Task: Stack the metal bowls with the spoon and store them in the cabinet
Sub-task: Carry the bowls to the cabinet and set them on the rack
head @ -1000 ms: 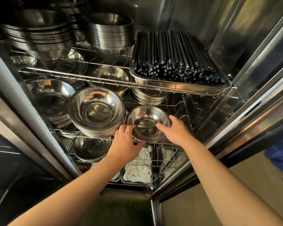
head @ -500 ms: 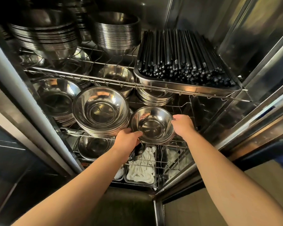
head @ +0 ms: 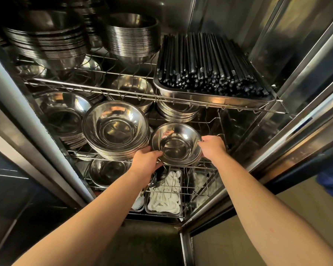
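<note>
A small stack of shiny metal bowls (head: 176,144) rests on the middle wire shelf (head: 210,166) of the open steel cabinet. My left hand (head: 145,160) grips the stack's lower left rim. My right hand (head: 212,146) holds the right rim with the thumb over the edge. A taller stack of larger metal bowls (head: 115,129) stands just to the left, close against it. No spoon shows inside the top bowl.
The upper wire shelf (head: 123,93) carries more bowl stacks (head: 133,37) and a steel tray of black chopsticks (head: 210,64). Below, a tray of white spoons (head: 164,196) and another bowl (head: 108,169) sit. The cabinet's right door frame (head: 296,112) stands close.
Both hands pushed the small bowl stack further back onto the middle shelf, and their fingers closed round its rims. The view has moved nearer the cabinet.
</note>
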Motion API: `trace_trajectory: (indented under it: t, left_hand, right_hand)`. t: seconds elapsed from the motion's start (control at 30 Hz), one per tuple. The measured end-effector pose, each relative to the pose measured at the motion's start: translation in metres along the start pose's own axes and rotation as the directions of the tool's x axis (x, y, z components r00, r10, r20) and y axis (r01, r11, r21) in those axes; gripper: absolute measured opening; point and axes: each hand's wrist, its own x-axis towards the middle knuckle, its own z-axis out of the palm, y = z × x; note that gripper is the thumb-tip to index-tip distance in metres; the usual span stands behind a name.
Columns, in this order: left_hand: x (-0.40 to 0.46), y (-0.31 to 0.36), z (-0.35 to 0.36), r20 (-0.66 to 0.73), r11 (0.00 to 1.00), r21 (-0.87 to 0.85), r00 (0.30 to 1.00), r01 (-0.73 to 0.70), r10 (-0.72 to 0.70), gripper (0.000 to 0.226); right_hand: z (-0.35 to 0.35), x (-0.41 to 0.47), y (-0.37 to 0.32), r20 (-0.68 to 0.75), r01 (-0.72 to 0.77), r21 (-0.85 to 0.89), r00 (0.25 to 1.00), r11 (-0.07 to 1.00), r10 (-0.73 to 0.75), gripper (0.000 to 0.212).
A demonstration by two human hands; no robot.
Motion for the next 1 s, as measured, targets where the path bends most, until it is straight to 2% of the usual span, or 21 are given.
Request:
trace_trajectory:
  t: [0.1,0.23,0.3,0.37,0.43,0.47,0.57,0.63,0.7,0.77,0.87,1.0]
  left_hand:
    - [-0.004,0.001,-0.003,0.029,0.999,0.047,1.0,-0.007,0.006,0.052]
    - [-0.005,0.007,-0.006,0.078,0.991,0.13,0.997,0.007,-0.017,0.067]
    - [-0.009,0.008,-0.009,0.099,0.97,0.241,0.995,-0.024,0.0,0.053]
    - [-0.014,0.008,-0.013,0.138,0.902,0.415,0.988,-0.117,0.065,0.032]
    - [-0.018,0.01,-0.02,0.203,0.778,0.577,0.967,-0.247,0.156,0.023]
    - [-0.019,0.011,-0.024,0.243,0.682,0.662,0.95,-0.31,0.196,0.03]
    - [-0.02,0.009,-0.037,0.377,0.282,0.846,0.883,-0.452,0.281,0.069]
    - [-0.022,0.005,-0.046,0.448,-0.019,0.886,0.847,-0.463,0.286,0.08]
    - [-0.024,-0.001,-0.054,0.488,-0.245,0.868,0.83,-0.431,0.27,0.084]
    - [-0.023,-0.008,-0.063,0.489,-0.373,0.845,0.836,-0.383,0.249,0.086]
    - [-0.02,-0.019,-0.074,0.505,-0.499,0.793,0.835,-0.35,0.217,0.092]
    - [-0.015,-0.025,-0.084,0.529,-0.544,0.767,0.816,-0.342,0.233,0.095]
  right_hand:
    - [0.0,-0.001,0.0,0.025,0.015,-0.012,1.0,1.0,-0.015,0.02]
    - [0.001,-0.002,0.0,0.027,0.032,-0.041,0.999,0.999,-0.031,0.018]
    - [0.001,-0.003,0.0,0.044,0.041,-0.065,0.998,0.997,-0.038,0.021]
    - [0.001,-0.007,0.0,0.066,0.062,-0.122,0.996,0.991,-0.054,0.024]
    - [0.001,-0.012,-0.001,0.078,0.083,-0.157,0.994,0.984,-0.071,0.031]
    - [0.0,-0.014,-0.001,0.078,0.089,-0.165,0.994,0.982,-0.077,0.035]
    - [-0.002,-0.026,-0.001,0.082,0.108,-0.21,0.992,0.972,-0.093,0.043]
    - [-0.002,-0.038,0.0,0.08,0.124,-0.248,0.991,0.961,-0.107,0.044]
    - [0.0,-0.052,0.005,0.084,0.146,-0.327,0.989,0.934,-0.125,0.046]
    - [0.004,-0.068,0.013,0.109,0.141,-0.402,0.988,0.905,-0.105,0.05]
    - [0.009,-0.092,0.031,0.164,0.188,-0.483,0.979,0.855,-0.122,0.049]
    - [0.008,-0.125,0.044,0.193,0.289,-0.549,0.957,0.785,-0.217,0.059]
